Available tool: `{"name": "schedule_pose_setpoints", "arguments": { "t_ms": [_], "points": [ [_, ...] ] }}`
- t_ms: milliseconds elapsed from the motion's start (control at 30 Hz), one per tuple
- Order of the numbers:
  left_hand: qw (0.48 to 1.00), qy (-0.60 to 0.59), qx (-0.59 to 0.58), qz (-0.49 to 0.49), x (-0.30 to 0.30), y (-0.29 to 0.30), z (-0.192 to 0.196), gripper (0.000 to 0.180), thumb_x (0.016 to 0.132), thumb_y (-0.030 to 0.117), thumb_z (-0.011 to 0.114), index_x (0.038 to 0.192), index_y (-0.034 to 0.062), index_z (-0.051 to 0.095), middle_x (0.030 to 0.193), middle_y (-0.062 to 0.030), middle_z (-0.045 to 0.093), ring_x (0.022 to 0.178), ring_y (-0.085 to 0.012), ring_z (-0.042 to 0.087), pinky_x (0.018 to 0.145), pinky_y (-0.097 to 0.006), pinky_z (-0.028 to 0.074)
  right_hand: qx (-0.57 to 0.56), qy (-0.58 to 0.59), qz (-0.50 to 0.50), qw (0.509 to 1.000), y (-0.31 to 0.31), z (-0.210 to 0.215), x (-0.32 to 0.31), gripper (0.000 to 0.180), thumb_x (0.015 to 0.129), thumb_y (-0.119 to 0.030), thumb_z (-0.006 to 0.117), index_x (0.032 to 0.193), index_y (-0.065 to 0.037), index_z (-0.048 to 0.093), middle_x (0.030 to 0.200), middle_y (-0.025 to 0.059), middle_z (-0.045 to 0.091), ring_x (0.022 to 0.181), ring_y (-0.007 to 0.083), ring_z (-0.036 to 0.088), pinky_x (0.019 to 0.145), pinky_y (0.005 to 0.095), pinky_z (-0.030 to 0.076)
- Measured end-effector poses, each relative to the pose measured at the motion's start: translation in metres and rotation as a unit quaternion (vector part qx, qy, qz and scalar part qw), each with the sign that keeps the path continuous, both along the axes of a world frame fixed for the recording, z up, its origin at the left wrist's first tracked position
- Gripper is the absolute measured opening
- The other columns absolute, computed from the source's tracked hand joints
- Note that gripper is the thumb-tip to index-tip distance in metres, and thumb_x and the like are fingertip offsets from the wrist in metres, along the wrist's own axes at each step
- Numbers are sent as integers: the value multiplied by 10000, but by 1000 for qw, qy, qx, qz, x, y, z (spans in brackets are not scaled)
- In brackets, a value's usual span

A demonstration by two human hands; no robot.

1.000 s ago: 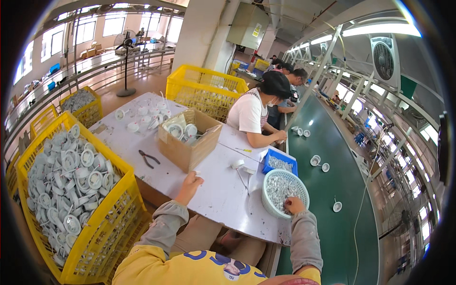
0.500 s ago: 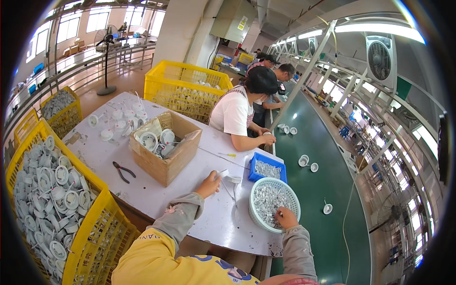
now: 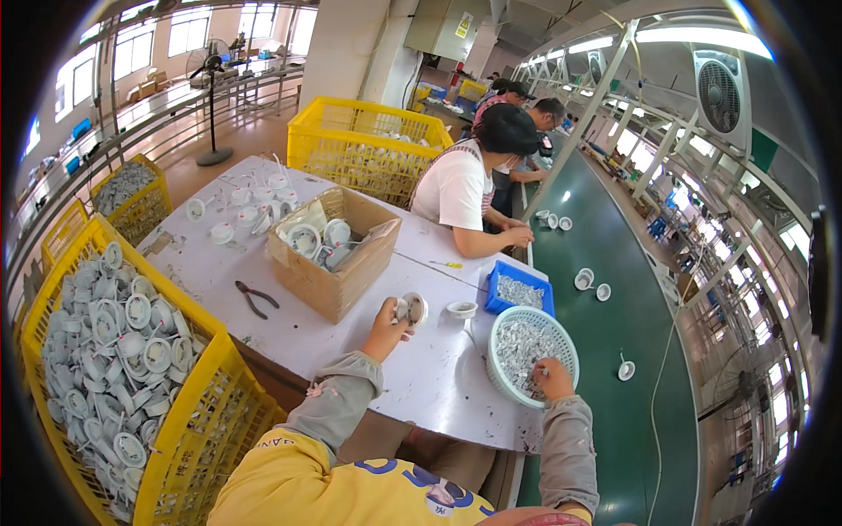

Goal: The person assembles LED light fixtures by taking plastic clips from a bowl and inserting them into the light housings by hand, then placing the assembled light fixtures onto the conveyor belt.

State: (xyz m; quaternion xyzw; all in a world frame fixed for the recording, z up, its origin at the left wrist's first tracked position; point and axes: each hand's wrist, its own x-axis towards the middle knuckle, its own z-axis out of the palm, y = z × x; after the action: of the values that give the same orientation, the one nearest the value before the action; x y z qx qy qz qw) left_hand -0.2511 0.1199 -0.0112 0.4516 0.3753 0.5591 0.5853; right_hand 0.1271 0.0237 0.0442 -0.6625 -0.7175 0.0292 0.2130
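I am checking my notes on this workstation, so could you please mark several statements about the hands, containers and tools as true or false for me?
1. The left hand holds a round white part. True.
2. The blue tray stands beyond the round basket, seen from the person wearing the camera. True.
3. The right hand is inside the blue tray. False: it is at the small pieces in the round basket.
4. The pliers lie inside the cardboard box. False: they lie on the table, to the left of the box.
5. Several round white pieces lie on the green conveyor belt. True.
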Motion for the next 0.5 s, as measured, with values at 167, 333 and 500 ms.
{"name": "schedule_pose_setpoints", "arguments": {
  "t_ms": [167,333,500],
  "points": [
    [998,-7,43,43,-14,-32,22,460,813,45,517,1209,71,284,909,-110,543,631,-110,549,476,-218,447,-33,322,14,946,-14,14,-28,123,811,-113,576,829,8,586,676,30,581,596,93,528,549,235,420],
    [995,61,50,-60,-19,-51,38,260,812,84,552,1040,-12,474,782,-58,548,660,-67,500,495,-211,410,-29,535,44,843,-53,38,-92,180,861,-119,511,919,39,576,703,25,547,572,79,477,543,202,403],
    [990,4,75,-121,2,-91,66,120,841,95,514,878,-18,531,745,3,533,695,-26,463,612,-211,400,-57,633,44,770,-91,34,-133,204,892,-131,464,998,17,555,839,27,543,682,85,495,601,221,420]
  ]
}}
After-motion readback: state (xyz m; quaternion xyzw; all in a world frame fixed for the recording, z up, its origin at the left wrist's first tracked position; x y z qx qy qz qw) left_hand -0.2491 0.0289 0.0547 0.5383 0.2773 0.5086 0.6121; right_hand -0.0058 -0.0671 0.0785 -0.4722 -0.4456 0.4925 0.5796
